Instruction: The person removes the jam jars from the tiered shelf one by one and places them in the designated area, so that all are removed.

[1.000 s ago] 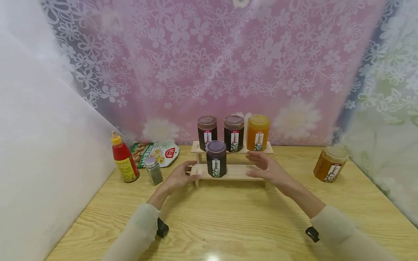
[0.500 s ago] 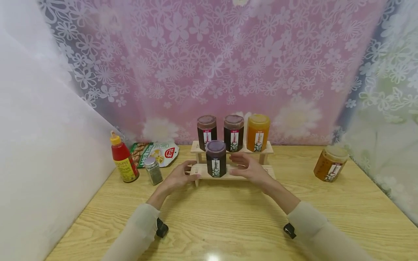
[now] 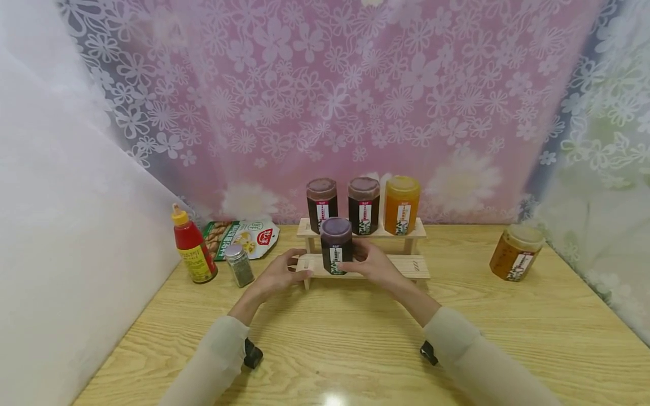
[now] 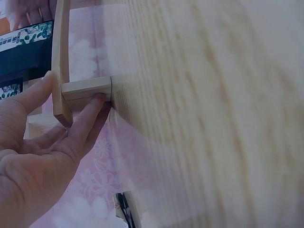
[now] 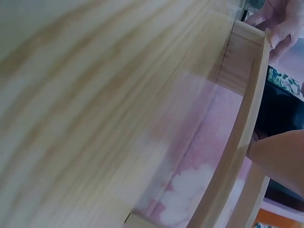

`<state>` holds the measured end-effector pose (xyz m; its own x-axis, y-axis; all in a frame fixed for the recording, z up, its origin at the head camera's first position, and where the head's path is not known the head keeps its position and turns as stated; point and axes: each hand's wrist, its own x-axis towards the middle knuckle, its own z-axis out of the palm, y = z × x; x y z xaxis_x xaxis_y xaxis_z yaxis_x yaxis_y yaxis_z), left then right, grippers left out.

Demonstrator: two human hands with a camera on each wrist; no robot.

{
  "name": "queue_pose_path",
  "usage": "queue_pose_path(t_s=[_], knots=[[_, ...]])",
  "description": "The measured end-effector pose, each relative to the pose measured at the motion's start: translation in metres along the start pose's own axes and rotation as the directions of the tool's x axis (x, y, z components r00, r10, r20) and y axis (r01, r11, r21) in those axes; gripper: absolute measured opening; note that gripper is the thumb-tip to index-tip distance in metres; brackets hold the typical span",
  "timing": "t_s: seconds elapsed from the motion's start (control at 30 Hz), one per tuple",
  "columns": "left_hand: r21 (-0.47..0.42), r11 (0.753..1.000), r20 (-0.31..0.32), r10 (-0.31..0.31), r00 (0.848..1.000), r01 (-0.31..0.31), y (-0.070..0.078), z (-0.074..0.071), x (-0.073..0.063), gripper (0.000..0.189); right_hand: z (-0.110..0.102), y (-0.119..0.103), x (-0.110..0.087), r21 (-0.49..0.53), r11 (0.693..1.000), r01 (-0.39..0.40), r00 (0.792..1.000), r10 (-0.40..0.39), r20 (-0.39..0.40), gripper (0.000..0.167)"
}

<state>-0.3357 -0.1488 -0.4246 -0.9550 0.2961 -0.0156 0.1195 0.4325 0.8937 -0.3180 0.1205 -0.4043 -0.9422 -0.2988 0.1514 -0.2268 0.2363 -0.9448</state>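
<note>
A two-step wooden rack stands on the table. On its lower step sits a dark purple jar with a white label, upright. My right hand grips this jar from the right, thumb across the label's front and fingers round the far side. At the rack's left end, my left hand holds the lower step; in the left wrist view its thumb presses the board while the fingers reach round to the leg. Two dark jars and an orange jar line the upper step.
To the left are a red sauce bottle, a small spice shaker and a green-and-white food pouch. An amber jar stands on the table far right. A floral curtain hangs behind.
My right hand has moved left along the lower step, from its right end to the purple jar, and now grips it. The left hand stays at the rack's left end.
</note>
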Motion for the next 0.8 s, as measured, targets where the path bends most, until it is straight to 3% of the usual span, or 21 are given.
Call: queue_pose_path(t_s=[0.13,0.5,0.8], knots=[[-0.037,0.999,0.012,-0.004,1.000,0.005,0.002,-0.001,0.000,0.066,0.009,-0.003,0.004,-0.016,1.000,-0.006,1.000,0.005,-0.030,0.075],[-0.026,1.000,0.013,-0.010,1.000,0.011,0.003,-0.002,-0.001,0.066,0.028,-0.006,0.011,-0.116,0.992,-0.049,0.982,0.027,-0.187,0.075],[-0.010,1.000,0.011,-0.011,1.000,0.011,0.003,0.000,0.000,0.066,0.031,-0.005,0.009,-0.146,0.986,-0.079,0.969,0.041,-0.245,0.074]])
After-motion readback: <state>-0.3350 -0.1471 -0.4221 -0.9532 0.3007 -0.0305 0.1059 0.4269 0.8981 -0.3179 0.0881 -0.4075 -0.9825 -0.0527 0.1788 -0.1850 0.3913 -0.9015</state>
